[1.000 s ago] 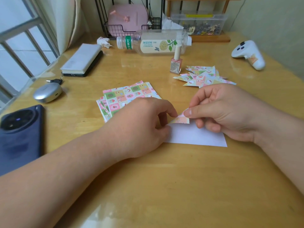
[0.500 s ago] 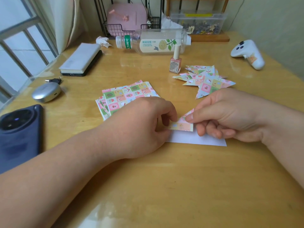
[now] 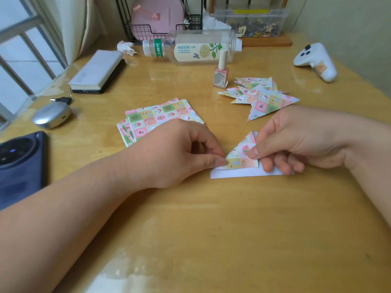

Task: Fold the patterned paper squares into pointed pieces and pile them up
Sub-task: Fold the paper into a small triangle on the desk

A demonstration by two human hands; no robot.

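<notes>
Left hand (image 3: 179, 153) pinches the left corner of a pastel-patterned paper square with a white underside (image 3: 241, 159), thumb and forefinger closed on the turned-up flap. Right hand (image 3: 296, 144) pinches the flap's right edge, thumb on top and forefinger behind, as I read it. The sheet lies on the glossy yellow wooden table (image 3: 211, 229), just right of frame centre.

Head view, risks:
- The table top looks slick. If I press the crease with only two pinch points, I expect the sheet to slide and the fold to set crooked, blunting the point.
- A white strip shows below the flap. If either pinch drags, the edges will not meet.
- The left knuckles sit just beside the stack of flat unfolded patterned squares (image 3: 160, 117), left of centre. A careless wrist sweep could fan it out.
- The pile of folded pointed patterned pieces (image 3: 264, 98), upper right of centre, lies near the right hand and is loosely spread. A nudge would scatter it.

Pose: both forearms enter from the lower corners and converge at the sheet. The right hand's other three fingers are curled, tips on the white strip. I cannot tell whether the left wrist rests on the table.
</notes>
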